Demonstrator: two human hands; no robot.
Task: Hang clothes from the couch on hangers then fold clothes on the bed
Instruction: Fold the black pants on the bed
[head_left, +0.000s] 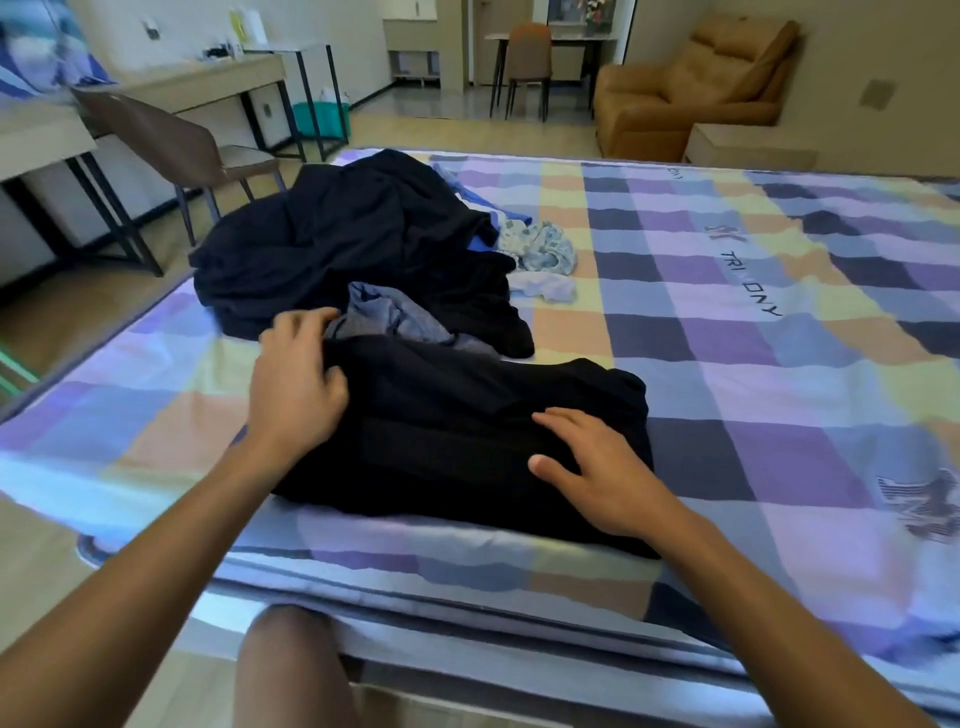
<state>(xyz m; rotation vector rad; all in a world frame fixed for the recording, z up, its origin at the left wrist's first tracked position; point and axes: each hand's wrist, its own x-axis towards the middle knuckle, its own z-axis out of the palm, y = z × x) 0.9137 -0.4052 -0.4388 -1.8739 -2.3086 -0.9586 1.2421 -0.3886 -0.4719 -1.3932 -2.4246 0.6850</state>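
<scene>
Beneath both palms on the pastel checked bed (727, 364) we record a black soft-fabric garment (457, 431), left hand (298, 374) clenching its left edge, right hand (597, 462) laid flat and unclenched right of that grip; we judge it light, limp, best taken at corners.

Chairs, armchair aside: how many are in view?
2. A brown chair stands at the desk left of the bed; an orange-backed chair stands at the far table. Others may be out of frame.
</scene>
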